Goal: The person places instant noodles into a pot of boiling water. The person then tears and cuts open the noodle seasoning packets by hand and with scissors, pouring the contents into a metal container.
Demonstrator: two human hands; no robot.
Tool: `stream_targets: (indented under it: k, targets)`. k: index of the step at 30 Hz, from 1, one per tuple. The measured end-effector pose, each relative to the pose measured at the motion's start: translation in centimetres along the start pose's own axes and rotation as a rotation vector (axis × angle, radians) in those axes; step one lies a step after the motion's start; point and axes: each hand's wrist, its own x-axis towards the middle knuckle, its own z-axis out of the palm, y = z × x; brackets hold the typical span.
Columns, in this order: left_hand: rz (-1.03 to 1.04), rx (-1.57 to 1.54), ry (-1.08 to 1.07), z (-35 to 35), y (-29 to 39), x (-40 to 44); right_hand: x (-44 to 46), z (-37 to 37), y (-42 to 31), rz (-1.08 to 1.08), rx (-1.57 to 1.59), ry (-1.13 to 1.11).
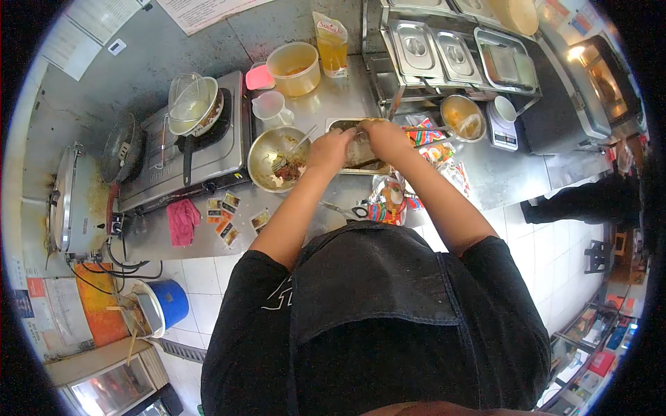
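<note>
Both hands meet over a rectangular metal tray (335,125) on the steel counter. My left hand (331,147) is at the tray's left side with its fingers bent inward. My right hand (383,139) lies over the tray's far edge, its fingertips close to the left ones. Whatever the fingers hold is too small to make out. A metal bowl (261,157) with food scraps, a fork and another utensil stands left of the tray. Colourful packets (388,197) and scissors (345,210) lie nearer my body. Tongs (431,130) rest at the tray's right.
A stove (229,149) carries a pan with a strainer (186,98) at left. Behind stand a plastic jug (272,109), a tub (293,78) and an oil pouch (331,47). A food bowl (463,118) and scale (503,135) are right. Another person (590,201) stands far right.
</note>
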Motion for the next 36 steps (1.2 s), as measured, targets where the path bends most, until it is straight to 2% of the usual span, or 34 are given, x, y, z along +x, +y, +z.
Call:
stream_targets:
  k: [2, 5, 8, 10, 11, 13, 14, 15, 16, 17, 18, 19, 21, 22, 24, 25, 27, 29, 30, 31, 33, 34, 35, 36]
  targets:
    - [-0.007, -0.044, 0.002, 0.2, -0.4, 0.0, -0.1, -1.5, -0.9, 0.074, -0.019, -0.078]
    - [-0.089, -0.130, -0.014, 0.0, -0.3, 0.1, -0.5, -3.3, -2.1, 0.100, 0.018, -0.060]
    - [-0.247, -0.257, 0.062, -1.0, 0.7, 0.2, -0.7, -3.6, -2.2, 0.131, 0.139, 0.128]
    - [-0.372, -0.340, 0.063, -1.7, 1.1, 0.3, -1.2, -3.4, -2.1, 0.107, 0.431, 0.217]
    - [-0.387, -0.603, 0.106, -1.4, 1.5, -0.1, -1.4, -3.4, -2.1, 0.095, 0.577, 0.262]
    - [-0.413, -1.127, 0.198, -0.6, 2.9, -1.6, -3.7, -4.4, -3.1, 0.251, 0.876, 0.109]
    - [-0.232, -0.890, 0.196, 1.5, 2.3, -2.9, -5.3, -4.8, -4.2, 0.321, 1.027, 0.021]
    - [-0.063, -0.643, 0.194, 3.5, 1.7, -4.5, -6.9, -4.1, -4.5, 0.323, 1.056, 0.050]
    - [-0.306, -0.858, 0.132, 1.3, 4.8, -5.8, -8.6, -3.5, -4.4, 0.341, 1.025, 0.057]
    - [-0.313, -0.991, 0.045, 0.1, 5.8, -7.2, -10.2, -4.7, -4.3, 0.366, 0.819, -0.049]
    - [-0.212, -0.986, -0.009, -1.4, 6.6, -8.6, -12.2, -4.8, -4.3, 0.343, 0.846, 0.007]
    - [-0.146, -0.844, 0.104, -1.9, 6.9, -10.0, -14.1, -5.1, -3.9, 0.392, 1.117, -0.081]
    - [-0.226, -0.812, 0.028, -3.6, 5.7, -12.2, -18.1, -3.1, -0.7, 0.464, 1.084, -0.028]
    - [-0.276, -0.700, 0.060, -3.7, 4.5, -13.3, -19.6, -2.3, 1.0, 0.551, 1.080, -0.020]
    - [-0.386, -0.467, 0.128, -3.2, 1.2, -16.2, -20.9, -0.8, 5.1, 0.537, 1.046, 0.083]
    - [-0.441, -0.315, 0.169, -3.3, -0.3, -17.7, -20.5, -1.7, 5.8, 0.679, 1.024, 0.077]
    - [-0.571, -0.109, 0.217, -3.6, -3.4, -20.1, -18.1, -3.4, 6.5, 0.638, 0.829, 0.082]
    - [-0.748, -0.062, 0.218, -4.5, -6.9, -22.6, -17.4, -3.8, 7.3, 0.322, 0.236, 0.289]
    - [-0.839, -0.073, 0.207, -5.2, -8.4, -23.8, -17.2, -4.2, 7.0, 0.245, 0.142, 0.315]
    - [-0.806, 0.012, 0.211, -6.1, -9.5, -25.2, -17.0, -4.6, 6.8, 0.171, 0.044, 0.347]
    - [-0.736, 0.170, 0.207, -6.6, -10.7, -27.1, -18.1, -6.1, 5.0, 0.210, 0.224, 0.243]
    - [-0.691, 0.194, 0.135, -6.6, -10.5, -27.2, -19.2, -5.4, 5.7, 0.202, 0.395, 0.077]
    - [-0.641, 0.218, 0.060, -7.2, -10.1, -27.3, -18.9, -5.4, 4.2, 0.020, 0.409, 0.067]
    - [-0.586, 0.239, -0.018, -7.7, -10.0, -27.3, -18.9, -5.5, 2.3, 0.142, 0.540, -0.082]
